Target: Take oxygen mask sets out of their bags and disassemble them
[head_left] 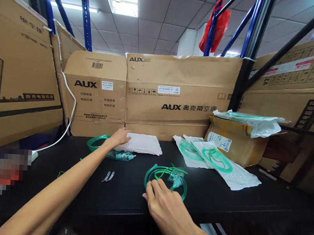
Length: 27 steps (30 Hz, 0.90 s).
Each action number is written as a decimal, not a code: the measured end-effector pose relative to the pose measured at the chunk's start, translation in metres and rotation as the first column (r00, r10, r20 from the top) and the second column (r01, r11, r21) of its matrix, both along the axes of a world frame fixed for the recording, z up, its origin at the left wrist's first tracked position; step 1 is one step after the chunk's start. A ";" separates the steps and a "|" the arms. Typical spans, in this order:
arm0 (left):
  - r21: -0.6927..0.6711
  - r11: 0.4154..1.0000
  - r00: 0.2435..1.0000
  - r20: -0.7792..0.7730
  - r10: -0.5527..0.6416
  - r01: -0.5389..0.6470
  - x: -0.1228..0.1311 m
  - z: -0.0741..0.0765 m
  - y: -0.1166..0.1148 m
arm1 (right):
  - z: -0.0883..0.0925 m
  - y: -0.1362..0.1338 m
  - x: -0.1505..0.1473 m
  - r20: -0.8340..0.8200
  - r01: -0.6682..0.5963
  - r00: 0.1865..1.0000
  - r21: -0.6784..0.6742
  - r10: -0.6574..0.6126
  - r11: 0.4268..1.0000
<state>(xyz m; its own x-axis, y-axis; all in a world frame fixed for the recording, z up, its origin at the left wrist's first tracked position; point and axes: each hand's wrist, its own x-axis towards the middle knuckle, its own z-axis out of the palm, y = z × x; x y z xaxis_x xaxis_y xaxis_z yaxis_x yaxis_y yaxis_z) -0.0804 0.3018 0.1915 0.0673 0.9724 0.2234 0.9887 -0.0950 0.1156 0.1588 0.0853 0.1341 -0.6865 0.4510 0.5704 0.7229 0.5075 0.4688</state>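
My left hand (119, 138) reaches far forward, its fingers stretched onto the left end of a stack of flat white pouches (144, 144). Close to the table's front edge, my right hand (164, 199) has its fingers curled over the near left side of a coil of green tubing (184, 190). A clear green mask-like piece (176, 178) lies inside that coil. Beside my left wrist are another green tubing coil (93, 142) and a clear bagged plastic piece (121, 155). Two small metal clips (108, 176) lie on the black table between my arms.
Several sealed pouches with green tubing (218, 162) lie at the right, by an open carton (240, 140) with more pouches on top. Large cardboard boxes (175, 72) wall the back. A white cable (69, 80) hangs at the left. The black table's front edge (108, 214) is near me.
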 end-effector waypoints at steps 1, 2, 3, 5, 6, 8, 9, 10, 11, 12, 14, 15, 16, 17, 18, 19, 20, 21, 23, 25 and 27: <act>-0.038 0.998 0.999 -0.022 -0.045 0.044 0.005 0.001 0.002 | 0.003 -0.002 -0.004 -0.005 -0.018 1.000 -0.009 0.018 1.000; -0.078 0.994 0.996 -0.041 -0.079 0.075 0.011 0.002 0.004 | 0.006 -0.004 -0.006 -0.008 -0.036 0.999 -0.017 0.035 0.999; -0.114 0.989 0.993 -0.058 -0.102 0.095 0.016 0.002 0.006 | 0.008 -0.006 -0.006 -0.019 -0.053 0.998 -0.027 0.052 0.998; -0.171 0.979 0.988 -0.086 -0.130 0.114 0.026 0.001 0.009 | 0.013 -0.007 0.002 -0.059 -0.079 0.995 -0.069 0.075 0.995; -0.191 0.975 0.986 -0.097 -0.136 0.116 0.031 0.001 0.009 | 0.015 -0.007 0.009 -0.085 -0.087 0.993 -0.098 0.078 0.991; -0.212 0.971 0.984 -0.111 -0.139 0.113 0.038 0.000 0.007 | 0.020 -0.003 0.030 -0.138 -0.089 0.988 -0.150 0.068 0.985; -0.211 0.971 0.984 -0.115 -0.137 0.110 0.042 0.001 0.005 | 0.022 0.000 0.042 -0.153 -0.081 0.987 -0.171 0.054 0.982; -0.201 0.974 0.984 -0.115 -0.133 0.108 0.045 0.002 0.000 | 0.024 0.004 0.056 -0.175 -0.071 0.984 -0.177 0.040 0.982; -0.179 0.978 0.985 -0.112 -0.131 0.109 0.049 0.005 -0.005 | 0.027 0.007 0.070 -0.203 -0.066 0.979 -0.192 0.026 0.979; -0.145 0.983 0.986 -0.106 -0.131 0.115 0.053 0.008 -0.013 | 0.029 0.011 0.084 -0.231 -0.062 0.973 -0.225 0.008 0.972; -0.054 0.987 0.985 -0.085 -0.153 0.149 0.062 0.015 -0.036 | 0.034 0.015 0.107 -0.278 -0.089 0.961 -0.290 0.005 0.953; -0.004 0.984 0.981 -0.072 -0.180 0.180 0.068 0.019 -0.051 | 0.035 0.016 0.116 -0.291 -0.120 0.957 -0.331 0.020 0.936; 0.040 0.975 0.974 -0.059 -0.218 0.220 0.074 0.021 -0.069 | 0.037 0.017 0.123 -0.304 -0.159 0.952 -0.364 0.044 0.918; 0.075 0.960 0.963 -0.046 -0.267 0.269 0.081 0.022 -0.088 | 0.038 0.017 0.128 -0.314 -0.201 0.946 -0.393 0.074 0.897; 0.097 0.943 0.948 -0.035 -0.317 0.319 0.089 0.020 -0.108 | 0.038 0.017 0.130 -0.318 -0.240 0.942 -0.421 0.105 0.875; 0.108 0.925 0.931 -0.025 -0.364 0.365 0.097 0.015 -0.129 | 0.037 0.018 0.131 -0.314 -0.272 0.940 -0.442 0.136 0.855; 0.111 0.908 0.914 -0.019 -0.405 0.404 0.106 0.007 -0.148 | 0.036 0.019 0.130 -0.297 -0.290 0.941 -0.461 0.163 0.839; 0.110 0.895 0.902 -0.017 -0.432 0.431 0.114 -0.005 -0.166 | 0.034 0.020 0.128 -0.263 -0.297 0.946 -0.465 0.190 0.834; 0.176 0.867 0.884 -0.045 -0.466 0.466 0.131 -0.036 -0.192 | 0.028 0.027 0.124 -0.165 -0.284 0.958 -0.441 0.234 0.851; 0.335 0.828 0.892 -0.118 -0.437 0.450 0.145 -0.069 -0.205 | 0.022 0.036 0.123 -0.082 -0.265 0.964 -0.400 0.253 0.877; 0.467 0.778 0.907 -0.209 -0.365 0.421 0.156 -0.096 -0.208 | 0.017 0.045 0.124 -0.044 -0.255 0.965 -0.387 0.259 0.886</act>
<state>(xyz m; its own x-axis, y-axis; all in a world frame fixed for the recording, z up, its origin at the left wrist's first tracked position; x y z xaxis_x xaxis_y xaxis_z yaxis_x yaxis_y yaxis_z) 0.0761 0.0937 0.0958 0.4685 0.6177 0.6317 0.8561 -0.4940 -0.1518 0.2823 0.1302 0.1508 -0.8122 0.4414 0.3814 0.5396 0.8169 0.2037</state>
